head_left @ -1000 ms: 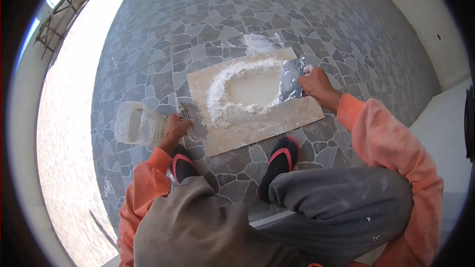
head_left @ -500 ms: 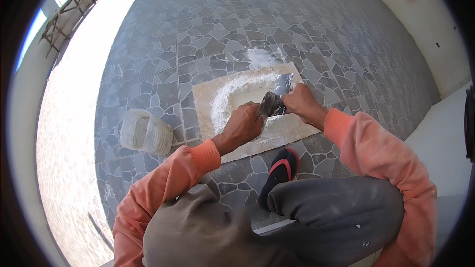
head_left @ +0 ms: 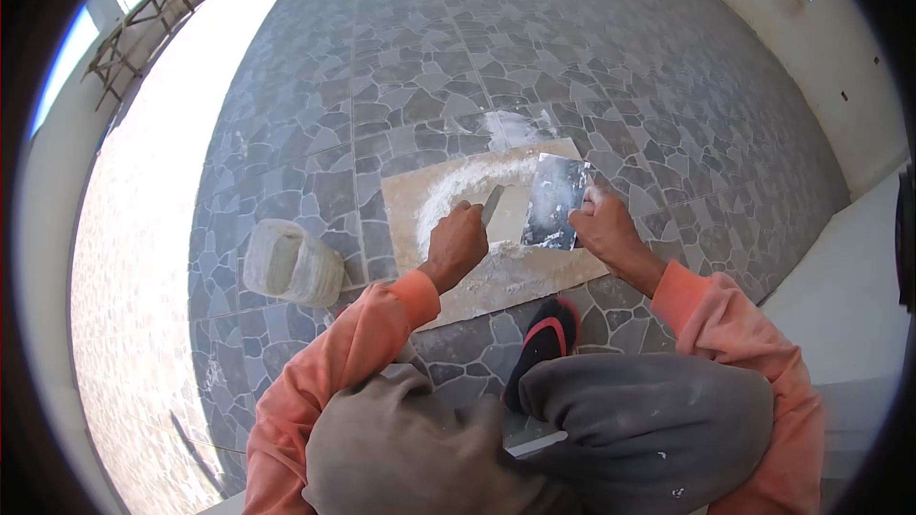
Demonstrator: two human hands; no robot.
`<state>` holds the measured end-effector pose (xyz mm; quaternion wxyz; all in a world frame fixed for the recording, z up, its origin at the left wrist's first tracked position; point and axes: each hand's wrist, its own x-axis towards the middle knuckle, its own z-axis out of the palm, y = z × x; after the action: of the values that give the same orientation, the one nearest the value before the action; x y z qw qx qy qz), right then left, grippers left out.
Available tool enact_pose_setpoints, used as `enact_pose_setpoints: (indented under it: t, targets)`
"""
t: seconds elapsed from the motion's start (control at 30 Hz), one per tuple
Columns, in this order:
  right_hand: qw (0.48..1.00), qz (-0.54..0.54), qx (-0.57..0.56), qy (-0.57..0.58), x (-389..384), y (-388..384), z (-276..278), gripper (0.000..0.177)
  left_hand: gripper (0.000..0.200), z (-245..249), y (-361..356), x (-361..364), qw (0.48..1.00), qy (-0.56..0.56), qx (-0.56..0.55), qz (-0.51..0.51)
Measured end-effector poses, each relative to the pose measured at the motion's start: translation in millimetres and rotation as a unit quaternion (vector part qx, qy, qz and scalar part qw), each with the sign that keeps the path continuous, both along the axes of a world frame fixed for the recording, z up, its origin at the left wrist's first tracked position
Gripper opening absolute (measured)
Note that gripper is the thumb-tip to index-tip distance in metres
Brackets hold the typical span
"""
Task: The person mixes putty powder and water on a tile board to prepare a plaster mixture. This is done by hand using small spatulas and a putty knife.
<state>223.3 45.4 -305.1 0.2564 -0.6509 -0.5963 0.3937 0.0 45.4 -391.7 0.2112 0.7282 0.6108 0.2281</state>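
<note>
My left hand [head_left: 460, 238] is closed around a putty knife [head_left: 493, 200], whose narrow blade points up and away from me, seen nearly edge-on. My right hand [head_left: 613, 231] grips a broad metal scraper [head_left: 555, 200] by its right edge, its face smeared with white. Both tools are over a tan board [head_left: 404, 202] lying on the tiles. White powder [head_left: 441, 200] forms a ring on the board, with a smooth pale, wet-looking pool [head_left: 510, 213] inside it. The scraper covers the right part of this pool.
A whitish plastic container [head_left: 294, 262] stands left of the board. My foot in a red-strapped sandal [head_left: 546, 339] is just at the board's near edge. White residue [head_left: 515, 126] marks the stone-patterned floor [head_left: 410, 57] beyond. Wooden trestles [head_left: 114, 62] stand by the far left wall.
My hands have moved apart; the two blades, close together before, are now separated. The scraper has turned its broad face toward me, and the putty knife has swung more upright.
</note>
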Motion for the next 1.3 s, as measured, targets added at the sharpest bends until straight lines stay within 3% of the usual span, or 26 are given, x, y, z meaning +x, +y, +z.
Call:
enact_pose_setpoints:
  t: [0.13,0.33,0.37,0.47,0.53,0.67,0.77,0.87,0.93,1.07,1.13,1.2,1.3]
  targets:
    - [0.998,-0.055,0.013,0.041,22.1,-54.9,-64.7,0.023,0.02,15.0,-19.1,-19.2,1.0,0.015,-0.002,0.014]
    - [0.994,0.111,0.008,-0.016,4.7,-118.5,41.9,0.023,0.018,32.2,-55.4,-44.6,0.999,0.012,0.041,0.013]
    - [0.99,0.135,0.04,0.029,1.0,-124.5,46.7,0.022,0.018,31.0,-56.9,-51.3,0.999,0.015,0.043,0.019]
    - [0.983,0.18,-0.019,0.015,19.3,-120.7,26.2,0.021,0.021,35.1,-71.8,-68.2,0.999,0.009,-0.005,0.049]
    - [0.988,0.143,-0.017,0.061,29.2,-121.9,22.3,0.021,0.021,37.3,-82.1,-71.8,0.997,-0.012,-0.051,0.064]
    - [0.987,0.138,-0.017,0.076,31.7,-121.4,29.4,0.021,0.023,47.3,-123.9,-46.7,0.995,0.005,-0.043,0.087]
    - [0.987,0.144,-0.056,0.051,27.1,-119.8,34.6,0.022,0.021,27.1,-139.7,-33.0,0.993,-0.009,-0.116,0.011]
    - [0.981,0.172,-0.083,0.027,10.0,-110.0,45.5,0.022,0.022,37.6,-126.3,-24.8,0.993,-0.044,-0.111,0.021]
    - [0.984,0.164,-0.053,0.052,0.5,-99.7,37.5,0.022,0.021,28.9,-125.9,-23.1,0.991,-0.074,-0.108,-0.038]
    - [0.988,0.13,-0.074,0.041,-6.7,-59.8,38.3,0.021,0.019,37.4,-120.4,-47.9,0.953,-0.008,-0.236,-0.19]
    - [0.992,0.115,-0.041,0.04,-7.8,-21.7,47.5,0.019,0.02,46.1,-99.8,-75.3,0.916,0.043,-0.218,-0.333]
    - [0.983,0.171,-0.02,-0.068,-0.5,42.4,58.6,0.019,0.024,45.6,-75.2,-97.9,0.854,0.08,-0.224,-0.464]
    - [0.918,0.306,0.006,-0.254,-6.1,157.9,75.8,0.022,0.024,48.8,-34.6,-93.5,0.833,0.105,-0.181,-0.511]
